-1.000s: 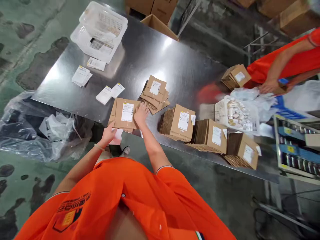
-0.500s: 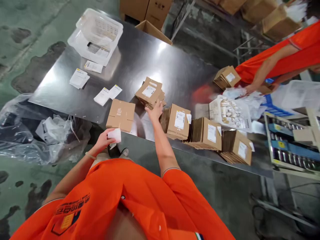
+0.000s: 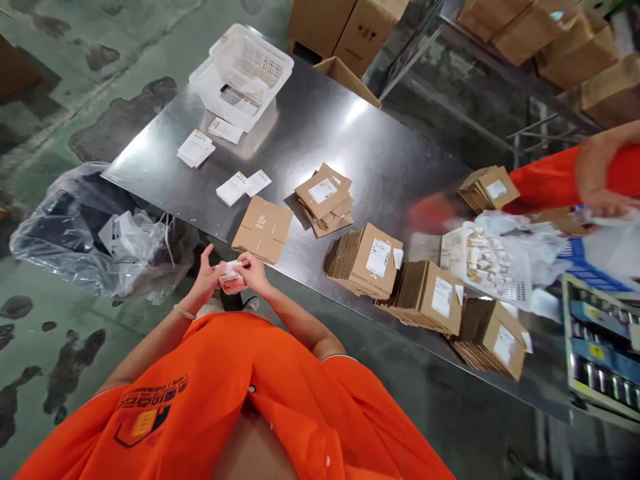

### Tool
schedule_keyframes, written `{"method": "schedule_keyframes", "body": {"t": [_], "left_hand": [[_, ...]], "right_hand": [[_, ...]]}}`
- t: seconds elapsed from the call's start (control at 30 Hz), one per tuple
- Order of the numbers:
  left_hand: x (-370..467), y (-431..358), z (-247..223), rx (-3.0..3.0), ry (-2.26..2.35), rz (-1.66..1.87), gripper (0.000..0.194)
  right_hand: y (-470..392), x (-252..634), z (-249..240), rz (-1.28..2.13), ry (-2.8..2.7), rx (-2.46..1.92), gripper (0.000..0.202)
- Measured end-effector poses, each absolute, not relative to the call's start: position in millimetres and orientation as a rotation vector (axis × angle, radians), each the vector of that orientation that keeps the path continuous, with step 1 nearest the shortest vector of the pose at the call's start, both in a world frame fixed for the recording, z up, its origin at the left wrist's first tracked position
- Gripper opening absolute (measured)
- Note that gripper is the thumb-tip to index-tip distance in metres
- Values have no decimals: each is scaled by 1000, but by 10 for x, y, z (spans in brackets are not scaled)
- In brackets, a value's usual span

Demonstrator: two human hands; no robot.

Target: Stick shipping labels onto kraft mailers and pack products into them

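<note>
Both of my hands meet in front of my body, just off the table's near edge. My left hand (image 3: pixel 209 279) grips the left side of a small white and reddish label (image 3: pixel 233 278), some of its fingers raised. Fingers of my right hand (image 3: pixel 254 272) pinch the same label at its upper right. Right beyond them a flat brown cardboard mailer (image 3: pixel 263 229) lies at the table edge with printing on its face. Further right is a loose pile of cardboard mailers (image 3: pixel 325 193), the top one bearing a white label.
The metal table (image 3: pixel 390 160) holds white label stacks (image 3: pixel 195 148), a white plastic basket (image 3: pixel 240 80), rows of upright labelled mailers (image 3: pixel 373 260) and a basket of small items (image 3: pixel 493 263). A plastic-lined bin (image 3: pixel 115 233) stands left. At right, a co-worker's hand (image 3: pixel 607 202) is over plastic bags.
My right hand has left the mailer pile and come back to the label in my left hand. The label now shows a reddish printed side. The view has shifted left.
</note>
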State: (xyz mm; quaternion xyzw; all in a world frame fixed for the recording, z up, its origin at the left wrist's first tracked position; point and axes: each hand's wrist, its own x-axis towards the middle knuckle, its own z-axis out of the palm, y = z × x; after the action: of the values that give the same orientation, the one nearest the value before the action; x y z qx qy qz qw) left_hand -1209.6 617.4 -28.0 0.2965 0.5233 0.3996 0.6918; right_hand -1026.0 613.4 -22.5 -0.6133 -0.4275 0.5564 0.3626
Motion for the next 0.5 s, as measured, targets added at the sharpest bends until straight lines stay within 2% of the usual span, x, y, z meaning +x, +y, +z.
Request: {"method": "schedule_keyframes", "body": {"t": [0.07,0.17,0.23,0.33,0.5], "left_hand": [[-12064,6118,-232,791,1188,831,87],[-12021,6179,-171,928,1246,736,66],[-11977,6286,-149,983,1274,692,62],[-11876,6463,-138,1037,1292,629,58],[-11732,6576,-187,978,1186,498,51]], "right_hand": [[6194,-10234,-212,1439,-1093,-1558,16],[6202,-10165,-229,1473,-1076,-1554,15],[6146,-10114,-242,1431,-1105,-1584,13],[6018,-10045,-222,1195,-1229,-1653,7],[6212,-9777,-77,802,-1306,-1764,14]]}}
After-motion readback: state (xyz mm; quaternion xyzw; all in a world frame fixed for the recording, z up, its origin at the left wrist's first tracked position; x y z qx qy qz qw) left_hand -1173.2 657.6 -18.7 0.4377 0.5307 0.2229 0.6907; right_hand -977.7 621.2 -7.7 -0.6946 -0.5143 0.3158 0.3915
